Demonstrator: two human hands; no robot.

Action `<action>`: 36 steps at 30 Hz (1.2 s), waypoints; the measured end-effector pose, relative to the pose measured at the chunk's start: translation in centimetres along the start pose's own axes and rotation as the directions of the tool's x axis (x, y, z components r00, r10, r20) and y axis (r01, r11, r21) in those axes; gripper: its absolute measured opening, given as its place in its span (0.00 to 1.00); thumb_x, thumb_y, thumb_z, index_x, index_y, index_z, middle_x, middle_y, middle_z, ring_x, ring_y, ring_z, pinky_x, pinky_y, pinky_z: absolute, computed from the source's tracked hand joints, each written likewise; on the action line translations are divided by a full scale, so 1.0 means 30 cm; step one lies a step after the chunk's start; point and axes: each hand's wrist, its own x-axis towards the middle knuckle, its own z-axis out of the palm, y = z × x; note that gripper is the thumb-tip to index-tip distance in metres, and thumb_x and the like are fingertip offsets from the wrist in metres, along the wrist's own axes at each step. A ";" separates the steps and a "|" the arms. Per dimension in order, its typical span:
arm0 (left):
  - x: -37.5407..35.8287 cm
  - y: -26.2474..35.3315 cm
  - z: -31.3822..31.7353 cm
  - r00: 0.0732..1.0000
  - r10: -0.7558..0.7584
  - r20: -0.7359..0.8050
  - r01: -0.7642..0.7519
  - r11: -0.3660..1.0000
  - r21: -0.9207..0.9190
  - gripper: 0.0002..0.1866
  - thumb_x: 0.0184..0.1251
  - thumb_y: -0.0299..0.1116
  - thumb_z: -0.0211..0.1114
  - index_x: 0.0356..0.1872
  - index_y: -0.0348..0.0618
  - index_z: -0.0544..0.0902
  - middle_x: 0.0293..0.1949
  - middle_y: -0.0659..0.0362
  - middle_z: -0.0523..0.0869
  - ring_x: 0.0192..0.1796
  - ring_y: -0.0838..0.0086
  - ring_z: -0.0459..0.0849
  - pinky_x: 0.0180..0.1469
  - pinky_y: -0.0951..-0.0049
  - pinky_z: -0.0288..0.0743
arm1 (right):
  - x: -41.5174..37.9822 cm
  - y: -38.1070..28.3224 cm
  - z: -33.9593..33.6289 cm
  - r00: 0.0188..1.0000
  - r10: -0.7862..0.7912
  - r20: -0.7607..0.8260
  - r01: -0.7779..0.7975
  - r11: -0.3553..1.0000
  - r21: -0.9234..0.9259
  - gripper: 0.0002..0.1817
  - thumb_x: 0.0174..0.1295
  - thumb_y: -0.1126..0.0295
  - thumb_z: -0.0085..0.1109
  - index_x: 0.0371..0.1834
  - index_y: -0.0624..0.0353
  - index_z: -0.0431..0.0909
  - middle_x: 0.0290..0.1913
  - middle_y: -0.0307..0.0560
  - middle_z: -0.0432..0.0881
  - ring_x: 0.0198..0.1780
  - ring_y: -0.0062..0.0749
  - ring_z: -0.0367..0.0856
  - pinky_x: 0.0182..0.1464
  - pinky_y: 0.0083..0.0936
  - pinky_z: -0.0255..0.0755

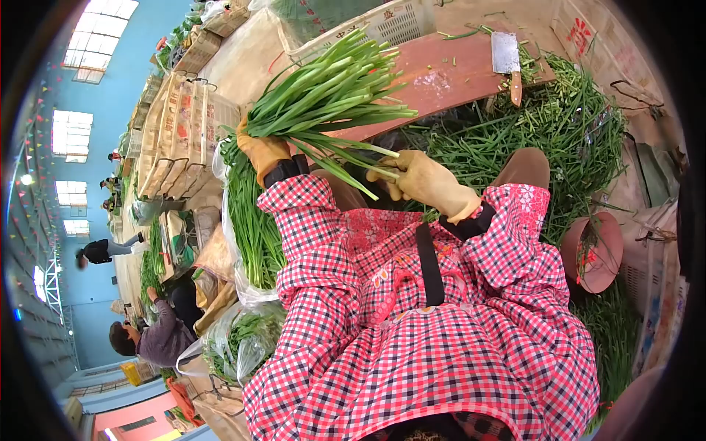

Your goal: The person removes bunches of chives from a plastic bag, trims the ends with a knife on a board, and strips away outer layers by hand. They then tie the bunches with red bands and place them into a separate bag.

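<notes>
One green bundle [334,92] — left hand [265,153] grips, right hand [428,181] touches.

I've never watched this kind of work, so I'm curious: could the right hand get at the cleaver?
Probably yes. The cleaver lies on the board with its handle toward the person, and only low, loose greens lie between. The right hand may first have to leave some stalks.
</notes>
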 end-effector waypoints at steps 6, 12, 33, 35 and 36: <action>0.018 -0.073 -0.086 0.997 0.041 0.070 -0.046 0.996 0.072 0.12 0.75 0.30 0.55 0.55 0.41 0.76 0.49 0.52 0.87 0.45 0.66 0.88 0.49 0.66 0.84 | -0.101 0.053 -0.085 0.970 -0.206 -0.130 0.149 0.924 -0.353 0.13 0.68 0.66 0.53 0.41 0.58 0.87 0.22 0.46 0.79 0.23 0.31 0.76 0.30 0.29 0.70; 0.049 -0.064 -0.137 0.952 -0.012 0.307 0.019 1.000 -0.022 0.14 0.77 0.38 0.50 0.51 0.42 0.78 0.50 0.50 0.87 0.49 0.62 0.86 0.55 0.58 0.82 | -0.232 0.088 -0.286 0.928 0.240 -0.284 -0.344 0.265 -0.901 0.18 0.62 0.66 0.63 0.53 0.64 0.83 0.49 0.60 0.86 0.51 0.43 0.87 0.51 0.31 0.80; -0.063 -0.101 -0.119 0.722 0.293 0.626 0.558 0.287 -0.778 0.18 0.68 0.41 0.64 0.54 0.46 0.78 0.35 0.68 0.84 0.42 0.75 0.79 0.61 0.63 0.68 | -0.128 0.062 0.047 0.980 -0.188 -0.064 0.145 0.457 0.878 0.30 0.75 0.57 0.53 0.73 0.63 0.62 0.64 0.47 0.76 0.65 0.33 0.76 0.67 0.35 0.70; -0.071 -0.098 -0.119 0.733 0.299 0.611 0.537 0.295 -0.790 0.18 0.68 0.42 0.64 0.54 0.46 0.78 0.35 0.68 0.84 0.41 0.76 0.79 0.61 0.63 0.68 | -0.131 0.051 0.053 0.971 -0.221 -0.089 0.203 0.569 0.797 0.32 0.74 0.58 0.54 0.74 0.66 0.61 0.66 0.50 0.74 0.66 0.34 0.75 0.68 0.35 0.69; -0.076 -0.098 -0.119 0.739 0.301 0.602 0.527 0.298 -0.796 0.18 0.68 0.42 0.64 0.54 0.46 0.78 0.34 0.68 0.84 0.40 0.76 0.79 0.61 0.63 0.68 | -0.135 0.044 0.056 0.966 -0.238 -0.100 0.231 0.621 0.749 0.32 0.74 0.58 0.54 0.74 0.67 0.60 0.67 0.51 0.73 0.66 0.34 0.74 0.68 0.35 0.68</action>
